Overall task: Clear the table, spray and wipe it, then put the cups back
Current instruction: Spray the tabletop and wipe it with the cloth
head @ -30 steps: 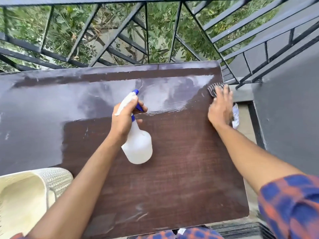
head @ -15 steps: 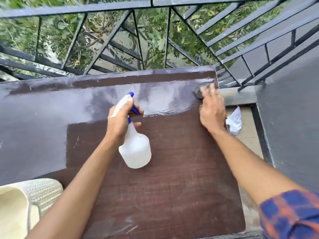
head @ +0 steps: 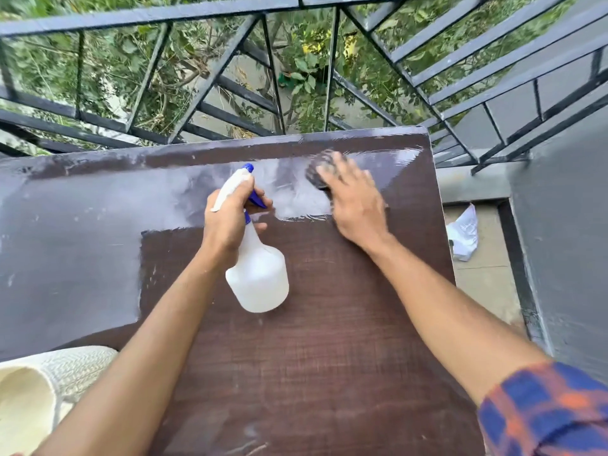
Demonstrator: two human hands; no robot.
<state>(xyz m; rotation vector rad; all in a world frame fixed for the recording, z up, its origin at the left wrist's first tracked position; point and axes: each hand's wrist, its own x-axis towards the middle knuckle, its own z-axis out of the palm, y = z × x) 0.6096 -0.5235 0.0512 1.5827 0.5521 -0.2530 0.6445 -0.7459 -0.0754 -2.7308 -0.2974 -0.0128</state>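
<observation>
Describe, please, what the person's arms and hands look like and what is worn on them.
Both hands, the left hand and the right hand, are bare, with no gloves, rings or watch visible. The forearms are uncovered. On the right arm a rolled-up checked sleeve in blue and orange shows above the elbow; nothing shows of a left sleeve.

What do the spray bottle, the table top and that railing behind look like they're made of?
Spray bottle: translucent white plastic with a blue trigger, matte and seamless. Table top: dark brown wood-grain, probably laminate over board; it shines where wet. Railing: dark painted metal bars, apparently steel, going by the flat, straight sections.
</observation>
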